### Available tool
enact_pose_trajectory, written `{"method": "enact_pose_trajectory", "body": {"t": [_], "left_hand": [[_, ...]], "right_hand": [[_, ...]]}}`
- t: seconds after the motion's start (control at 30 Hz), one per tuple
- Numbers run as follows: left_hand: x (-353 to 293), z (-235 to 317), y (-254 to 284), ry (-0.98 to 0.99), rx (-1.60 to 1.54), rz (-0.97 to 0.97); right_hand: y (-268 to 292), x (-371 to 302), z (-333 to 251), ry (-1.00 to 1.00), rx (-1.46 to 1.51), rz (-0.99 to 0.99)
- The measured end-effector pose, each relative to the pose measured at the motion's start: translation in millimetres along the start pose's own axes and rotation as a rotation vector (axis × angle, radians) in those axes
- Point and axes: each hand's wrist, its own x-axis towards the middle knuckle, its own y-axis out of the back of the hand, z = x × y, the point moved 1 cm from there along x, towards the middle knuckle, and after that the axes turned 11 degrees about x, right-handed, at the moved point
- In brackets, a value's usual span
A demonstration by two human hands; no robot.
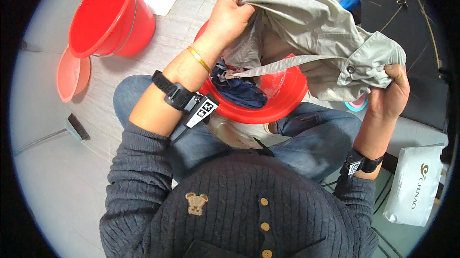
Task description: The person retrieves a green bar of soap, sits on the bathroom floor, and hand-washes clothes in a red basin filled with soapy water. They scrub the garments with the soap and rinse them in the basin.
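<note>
A white bag (415, 186) with a rounded emblem and dark lettering lies on the floor at about four o'clock, tilted, just beside the person's right elbow. On each wrist sits a small white tag with a black square pattern: one (203, 110) near the centre toward ten o'clock, the other (352, 167) at four o'clock.

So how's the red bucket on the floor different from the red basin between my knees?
The red bucket is tall and deep, has a wire handle and looks empty; the red basin is wide and shallow and holds dark blue clothing. The bucket stands off to the person's left, away from both hands, while the basin sits right under the grey garment that the left hand and right hand hold up. Both are red plastic and upright.
</note>
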Motion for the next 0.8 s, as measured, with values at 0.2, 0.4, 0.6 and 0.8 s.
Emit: {"method": "enact_pose_trajectory", "body": {"t": [0.2, 0.4, 0.6, 0.8], "left_hand": [[-13, -29, -5, 0.318, -0.148, -0.132], [-76, -118, 42, 0.27, 0.87, -0.527], [-119, -149, 61, 0.266, 1.173, -1.132], [-105, -99, 30, -0.058, 1.123, -1.082]], "right_hand": [[58, 9, 64, -0.239, 0.03, -0.161], [155, -29, 199, -0.86, -1.012, -0.187], [195, -47, 216, -0.655, -1.36, -0.641], [155, -41, 228, -0.67, -1.28, -0.731]]}}
